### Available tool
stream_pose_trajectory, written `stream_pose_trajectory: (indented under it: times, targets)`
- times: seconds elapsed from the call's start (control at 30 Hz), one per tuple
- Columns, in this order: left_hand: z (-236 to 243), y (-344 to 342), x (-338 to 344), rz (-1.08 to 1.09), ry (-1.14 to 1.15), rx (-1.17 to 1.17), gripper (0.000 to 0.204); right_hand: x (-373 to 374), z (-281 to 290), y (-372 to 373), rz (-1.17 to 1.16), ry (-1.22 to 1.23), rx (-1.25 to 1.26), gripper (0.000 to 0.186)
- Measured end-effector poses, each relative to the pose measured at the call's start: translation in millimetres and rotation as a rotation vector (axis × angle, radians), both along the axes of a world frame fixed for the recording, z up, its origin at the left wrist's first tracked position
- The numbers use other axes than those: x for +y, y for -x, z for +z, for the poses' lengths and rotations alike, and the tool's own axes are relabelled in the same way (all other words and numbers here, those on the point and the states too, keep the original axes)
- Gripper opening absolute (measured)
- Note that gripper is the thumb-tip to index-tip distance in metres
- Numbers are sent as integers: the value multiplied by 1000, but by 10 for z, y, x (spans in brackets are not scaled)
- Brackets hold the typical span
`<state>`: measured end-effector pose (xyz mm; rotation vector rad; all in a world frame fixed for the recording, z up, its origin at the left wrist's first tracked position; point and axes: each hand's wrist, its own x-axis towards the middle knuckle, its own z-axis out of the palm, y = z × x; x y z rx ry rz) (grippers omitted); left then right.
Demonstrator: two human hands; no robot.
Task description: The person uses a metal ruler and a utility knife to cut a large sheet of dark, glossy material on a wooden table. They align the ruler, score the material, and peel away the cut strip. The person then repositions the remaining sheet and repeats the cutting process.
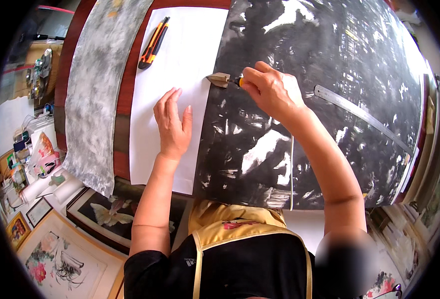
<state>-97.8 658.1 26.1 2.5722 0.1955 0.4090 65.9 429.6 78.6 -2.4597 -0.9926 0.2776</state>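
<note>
My right hand (274, 89) is closed round the handle of a small pointed trowel (219, 79), a metal blade with a bit of yellow at the handle. The blade's tip points left and lies at the border between a white paper sheet (180, 55) and a large sheet mottled in black and white (230, 159). On the white sheet rests my left hand (172, 119), fingers stretched out and the palm turned down, holding nothing. Farther up that sheet lies an orange and black utility knife (153, 44).
A steel ruler (359, 112) lies slanted on the black sheet, right of my right forearm. A grey mottled strip (93, 89) covers the left of the red-brown table (124, 99) and hangs over its front edge. Framed paintings (70, 254) and paper rolls (65, 188) stand lower left.
</note>
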Motion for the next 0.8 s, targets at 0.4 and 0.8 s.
stream_pose_trajectory:
  times: [0.4,0.8]
  targets:
    - [128,-444,-444,-155,156,-5,43,-2577,308,557,-545,154,-11,12]
    - [-158,-605,-2215,-395,-167,202,60,-3158,92,165,-262,144,-23,10]
